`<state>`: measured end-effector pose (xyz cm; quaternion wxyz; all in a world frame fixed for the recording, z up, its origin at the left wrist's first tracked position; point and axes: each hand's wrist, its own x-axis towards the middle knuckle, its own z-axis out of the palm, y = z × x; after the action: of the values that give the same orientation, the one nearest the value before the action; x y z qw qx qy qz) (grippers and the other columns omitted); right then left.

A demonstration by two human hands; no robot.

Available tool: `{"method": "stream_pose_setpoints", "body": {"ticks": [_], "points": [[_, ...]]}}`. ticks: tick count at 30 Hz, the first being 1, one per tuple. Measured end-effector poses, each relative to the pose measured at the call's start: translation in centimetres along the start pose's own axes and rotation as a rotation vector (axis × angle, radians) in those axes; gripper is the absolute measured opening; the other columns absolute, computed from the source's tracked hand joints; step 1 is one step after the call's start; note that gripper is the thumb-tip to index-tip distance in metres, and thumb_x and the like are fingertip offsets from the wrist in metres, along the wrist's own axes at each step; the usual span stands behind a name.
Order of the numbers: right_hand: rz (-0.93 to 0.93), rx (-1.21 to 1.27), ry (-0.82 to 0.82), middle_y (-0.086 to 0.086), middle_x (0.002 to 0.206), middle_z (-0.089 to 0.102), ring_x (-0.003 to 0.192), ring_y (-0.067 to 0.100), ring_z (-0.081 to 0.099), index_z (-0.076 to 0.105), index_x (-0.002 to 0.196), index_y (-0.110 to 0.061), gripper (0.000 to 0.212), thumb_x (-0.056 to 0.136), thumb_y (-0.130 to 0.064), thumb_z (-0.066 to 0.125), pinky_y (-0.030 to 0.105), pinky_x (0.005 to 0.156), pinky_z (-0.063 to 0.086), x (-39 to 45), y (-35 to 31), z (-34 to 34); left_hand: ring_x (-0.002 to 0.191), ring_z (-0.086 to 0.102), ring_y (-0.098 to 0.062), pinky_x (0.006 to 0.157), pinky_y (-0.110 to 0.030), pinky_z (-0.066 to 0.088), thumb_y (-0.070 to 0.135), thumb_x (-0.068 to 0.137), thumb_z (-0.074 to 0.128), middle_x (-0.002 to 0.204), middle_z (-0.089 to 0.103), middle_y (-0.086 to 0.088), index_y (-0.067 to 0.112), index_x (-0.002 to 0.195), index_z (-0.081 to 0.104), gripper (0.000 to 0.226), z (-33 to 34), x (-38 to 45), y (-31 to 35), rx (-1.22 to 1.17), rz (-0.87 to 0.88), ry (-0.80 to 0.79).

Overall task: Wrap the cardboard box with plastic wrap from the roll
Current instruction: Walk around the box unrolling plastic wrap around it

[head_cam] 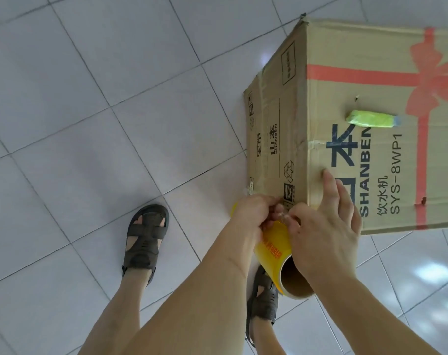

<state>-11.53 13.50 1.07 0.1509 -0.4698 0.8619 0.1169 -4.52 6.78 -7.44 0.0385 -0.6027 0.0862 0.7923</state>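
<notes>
The box [358,124] is standing on the tiled floor [89,124], printed with a red ribbon and dark lettering; a green wad [369,119] is sitting on its top face. The yellow roll [276,249] is hanging tilted at the box's near corner, its open core facing the camera; the left hand [253,213] is curling its fingers around the roll's upper part; the right hand [328,226] is pinching clear wrap [284,215] between thumb and fingers, its index finger lying stretched on the box's top; two sandalled feet are standing below.

Head camera looks steeply down (wide-angle), close above the hands, floor tiles [89,124] beyond.
</notes>
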Motion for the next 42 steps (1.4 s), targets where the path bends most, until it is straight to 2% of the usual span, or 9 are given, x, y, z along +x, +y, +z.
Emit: {"method": "stream_pose_setpoints", "body": {"ticks": [4,13,20,24,27,29,32,37,42], "points": [[-0.014,0.030,0.038,0.011,0.160,0.020,0.144,0.028,0.015,0.064,0.083,-0.030,0.011,0.082,-0.031,0.074,0.049,0.115,0.016,-0.1,0.1,0.3,0.049,0.056,-0.012,0.045,-0.021,0.047,0.008,0.106,0.066,0.054,0.065,0.002,0.008,0.089,0.070,0.017,0.0,0.6,-0.1,-0.029,0.011,-0.007],[-0.019,-0.122,0.041,0.016,0.159,0.009,0.143,0.035,0.015,0.015,0.152,-0.031,0.108,0.070,-0.041,0.083,0.059,0.110,0.027,2.0,0.0,0.4,0.074,0.066,-0.015,0.068,-0.025,0.065,-0.007,0.105,0.051,0.093,0.069,-0.008,0.003,0.118,0.075,0.030,-1.7,1.1,-0.6,-0.134,-0.026,-0.132],[-0.054,-0.081,0.068,0.013,0.160,0.011,0.144,0.038,0.017,0.019,0.151,-0.029,0.090,0.080,-0.025,0.074,0.060,0.110,0.026,2.5,-0.2,0.3,0.119,0.070,-0.030,0.114,-0.047,0.054,0.004,0.099,0.075,0.124,0.076,-0.010,0.015,0.131,0.072,0.034,-1.6,2.2,-2.0,0.093,0.157,-0.165],[-0.073,-0.018,0.101,0.017,0.158,0.018,0.141,0.038,0.021,0.028,0.149,-0.023,0.085,0.079,-0.018,0.075,0.060,0.110,0.024,2.6,-0.3,-0.4,0.111,0.069,-0.024,0.106,-0.043,0.053,0.022,0.096,0.084,0.112,0.074,-0.001,0.023,0.107,0.069,0.018,-2.1,3.4,-3.0,0.143,0.216,-0.144],[-0.495,0.007,0.179,0.014,0.151,0.040,0.139,0.033,0.034,0.051,0.135,-0.016,0.049,0.087,-0.018,0.063,0.050,0.113,0.024,3.0,-0.8,-1.6,0.113,0.071,-0.027,0.105,-0.043,0.055,0.028,0.098,0.080,0.115,0.077,-0.004,0.019,0.112,0.072,0.018,-2.9,4.7,-3.4,0.193,0.222,-0.158],[-0.896,-0.127,-0.137,0.001,0.138,0.058,0.130,0.022,0.051,0.057,0.128,-0.024,0.040,0.088,-0.029,0.061,0.039,0.110,0.032,4.0,-1.5,-2.8,0.107,0.071,-0.026,0.097,-0.037,0.057,0.023,0.099,0.072,0.108,0.077,-0.001,0.018,0.117,0.075,0.018,-3.3,5.9,-3.5,0.228,0.238,-0.162],[-0.967,-0.534,-0.847,-0.010,0.144,0.051,0.135,0.015,0.044,0.049,0.137,-0.033,0.046,0.092,-0.037,0.060,0.036,0.116,0.021,6.2,-2.4,-3.5,0.121,0.065,-0.025,0.098,-0.031,0.050,0.014,0.104,0.066,0.122,0.070,-0.001,0.016,0.132,0.073,0.029,-3.7,7.2,-3.0,0.300,0.246,-0.037],[-1.011,-0.794,-0.714,-0.002,0.136,0.056,0.130,0.021,0.047,0.059,0.128,-0.025,0.040,0.102,-0.037,0.031,0.043,0.113,0.022,8.4,-1.6,-2.6,0.153,0.047,-0.032,0.123,-0.038,0.042,0.012,0.110,0.055,0.172,0.043,-0.007,0.020,0.166,0.045,0.057,-5.0,10.1,-3.0,0.650,0.305,-0.012],[-1.002,-0.909,-0.659,0.010,0.139,0.056,0.133,0.030,0.047,0.063,0.128,-0.019,0.040,0.097,-0.034,0.044,0.050,0.109,0.028,8.6,-1.8,-1.9,0.142,0.057,-0.033,0.114,-0.041,0.048,0.018,0.109,0.056,0.160,0.058,-0.009,0.019,0.160,0.052,0.051,-4.9,12.6,-3.0,0.806,0.297,-0.068]]}}
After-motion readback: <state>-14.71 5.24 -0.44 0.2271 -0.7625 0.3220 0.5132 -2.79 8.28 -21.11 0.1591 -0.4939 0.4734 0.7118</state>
